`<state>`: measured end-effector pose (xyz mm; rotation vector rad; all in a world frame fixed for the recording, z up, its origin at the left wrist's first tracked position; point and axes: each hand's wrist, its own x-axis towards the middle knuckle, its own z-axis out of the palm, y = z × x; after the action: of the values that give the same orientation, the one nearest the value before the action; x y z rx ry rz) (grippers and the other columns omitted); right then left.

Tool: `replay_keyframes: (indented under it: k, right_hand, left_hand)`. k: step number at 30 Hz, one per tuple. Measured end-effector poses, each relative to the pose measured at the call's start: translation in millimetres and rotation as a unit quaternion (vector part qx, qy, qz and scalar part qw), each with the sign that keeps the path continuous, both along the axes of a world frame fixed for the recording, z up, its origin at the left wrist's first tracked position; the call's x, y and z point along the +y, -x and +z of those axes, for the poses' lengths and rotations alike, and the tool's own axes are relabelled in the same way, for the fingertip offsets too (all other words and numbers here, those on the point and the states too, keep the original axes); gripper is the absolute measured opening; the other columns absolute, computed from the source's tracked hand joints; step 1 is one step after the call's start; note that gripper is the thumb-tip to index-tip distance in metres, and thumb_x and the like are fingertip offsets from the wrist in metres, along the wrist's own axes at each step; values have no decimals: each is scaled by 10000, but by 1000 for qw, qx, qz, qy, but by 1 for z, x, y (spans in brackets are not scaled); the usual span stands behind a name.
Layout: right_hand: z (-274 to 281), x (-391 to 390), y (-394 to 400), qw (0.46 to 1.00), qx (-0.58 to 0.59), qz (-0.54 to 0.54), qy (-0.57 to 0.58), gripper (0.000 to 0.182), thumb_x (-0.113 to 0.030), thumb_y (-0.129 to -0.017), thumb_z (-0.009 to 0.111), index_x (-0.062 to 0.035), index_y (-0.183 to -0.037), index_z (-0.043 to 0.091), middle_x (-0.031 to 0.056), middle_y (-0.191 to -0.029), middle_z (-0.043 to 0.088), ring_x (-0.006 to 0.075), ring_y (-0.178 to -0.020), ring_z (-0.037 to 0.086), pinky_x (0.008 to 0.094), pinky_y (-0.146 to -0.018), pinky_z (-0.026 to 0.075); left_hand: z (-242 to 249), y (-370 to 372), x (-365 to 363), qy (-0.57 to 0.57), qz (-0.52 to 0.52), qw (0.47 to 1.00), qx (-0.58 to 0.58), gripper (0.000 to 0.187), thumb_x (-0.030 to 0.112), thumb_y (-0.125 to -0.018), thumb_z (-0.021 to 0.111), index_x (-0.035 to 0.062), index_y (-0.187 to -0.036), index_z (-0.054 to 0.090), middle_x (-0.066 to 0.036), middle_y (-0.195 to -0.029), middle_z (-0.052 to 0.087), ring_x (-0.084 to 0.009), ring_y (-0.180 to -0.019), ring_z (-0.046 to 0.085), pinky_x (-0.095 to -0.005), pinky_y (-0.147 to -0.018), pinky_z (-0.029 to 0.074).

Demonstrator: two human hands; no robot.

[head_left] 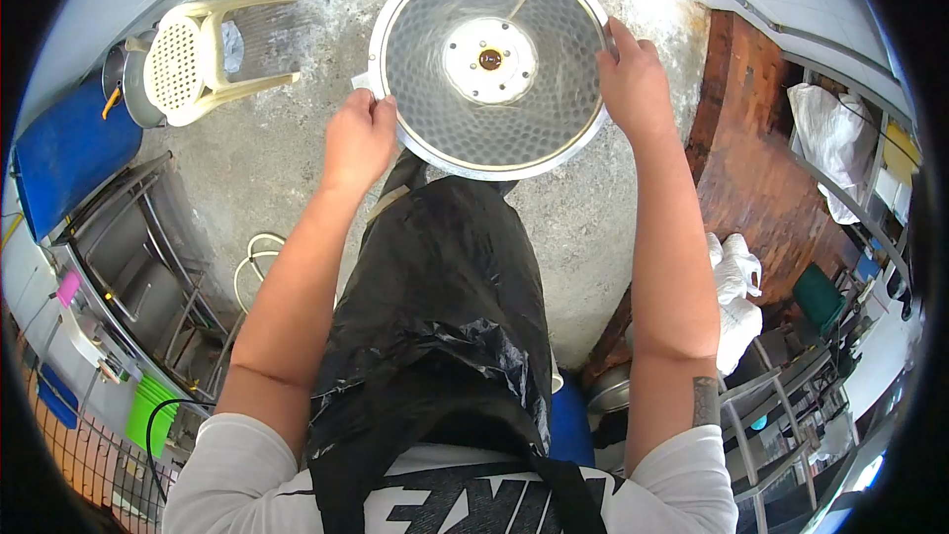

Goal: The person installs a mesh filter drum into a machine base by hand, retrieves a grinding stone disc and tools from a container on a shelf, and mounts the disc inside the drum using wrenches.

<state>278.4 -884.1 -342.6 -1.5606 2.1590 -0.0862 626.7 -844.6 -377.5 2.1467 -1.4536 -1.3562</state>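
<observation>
A round, open-topped metal drum (425, 89) fills the upper middle of the view, its inner wall dimpled or perforated. At its bottom sits a pale disc (465, 79) with small bolt heads or holes around a brownish centre. My left hand (361, 140) is closed at the lower left of the rim, close to a small light tab (364, 82). On the opposite side, my right hand (638, 87) grips the right edge, thumb and fingers at the rim. The drum's contents, if any, look blurred.
A cream plastic stool (178, 64) lies on the concrete floor (306, 129) at the left, near a blue barrel (74, 153). A pale hose (255, 255) curls beside my left arm. Reddish-brown boards (761, 138), white bags (733, 287) and metal racks (766, 415) stand at the right.
</observation>
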Motion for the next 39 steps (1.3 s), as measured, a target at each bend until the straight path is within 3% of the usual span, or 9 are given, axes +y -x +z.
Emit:
replay_keyframes:
  k: [8, 18, 25, 27, 29, 30, 32, 34, 39]
  right_hand:
    - [-3, 30, -4, 999, 1, -36, -6, 544, -157, -975, 601, -83, -1509, 521, 336, -1290, 623, 504, -1111, 672, 544, -974, 551]
    - [-7, 35, -13, 996, 22, -80, -22, 515, -152, -980, 611, -45, -1478, 540, 341, -1282, 624, 498, -1118, 675, 545, -967, 561]
    - [34, 52, 3, 954, -205, -220, 22, 485, -191, -935, 713, 29, -1350, 593, 224, -1179, 700, 347, -1045, 719, 447, -891, 565]
    - [62, 73, 16, 870, -383, -306, 49, 474, -180, -931, 765, 39, -1309, 582, 121, -1172, 698, 204, -1020, 678, 387, -875, 560]
    - [99, 102, 25, 746, -542, -382, 62, 456, -75, -980, 662, 45, -1406, 550, 152, -1275, 694, 248, -1143, 677, 381, -981, 545]
    - [104, 124, 41, 717, -560, -410, 67, 487, -45, -969, 625, 51, -1439, 541, 168, -1310, 689, 280, -1182, 675, 395, -1011, 542]
    - [125, 157, 51, 671, -558, -471, 129, 506, -30, -933, 604, 49, -1430, 551, 187, -1294, 687, 316, -1181, 680, 454, -1031, 558]
    - [143, 185, 50, 685, -477, -520, 184, 552, -15, -900, 603, 24, -1445, 523, 166, -1310, 661, 318, -1185, 669, 464, -1026, 564]
    - [132, 229, 50, 702, -394, -517, 292, 477, 37, -899, 589, -17, -1372, 559, 140, -1281, 657, 286, -1146, 670, 458, -1022, 559]
  left_hand:
    - [17, 9, -34, 95, -89, 985, -111, 303, 274, -1040, 619, -25, -1028, 662, -302, -886, 705, -499, -898, 700, -528, -792, 543]
    - [32, 18, -58, 45, -143, 975, -166, 288, 231, -1032, 595, -33, -1131, 653, -321, -1019, 732, -506, -1021, 698, -562, -923, 535]
    - [61, 5, -60, 87, -87, 992, -41, 338, 298, -1034, 635, -22, -1134, 676, -176, -913, 730, -299, -840, 709, -417, -810, 555]
    - [110, 9, -70, 131, -68, 989, 17, 348, 332, -1037, 646, -5, -1113, 689, -149, -905, 734, -260, -844, 718, -417, -803, 569]
    - [152, 28, -79, 102, -4, 934, 342, 398, 396, -1083, 608, 10, -1133, 692, -73, -907, 714, -148, -849, 689, -354, -765, 570]
    - [153, 39, -83, 90, -9, 928, 362, 409, 410, -1101, 578, 18, -1137, 690, -61, -916, 713, -145, -851, 691, -337, -758, 569]
    - [123, 46, -97, 66, -63, 941, 326, 438, 433, -1098, 578, 12, -1162, 676, -74, -944, 716, -136, -862, 698, -329, -775, 581]
    - [70, 51, -107, 30, -266, 963, 13, 460, 375, -1049, 637, 8, -1326, 640, -202, -1097, 725, -346, -977, 731, -437, -901, 586]
    - [-37, 86, -80, 80, -409, 908, -53, 496, 222, -983, 705, 23, -1418, 575, -261, -1271, 651, -458, -1205, 643, -474, -1073, 515]
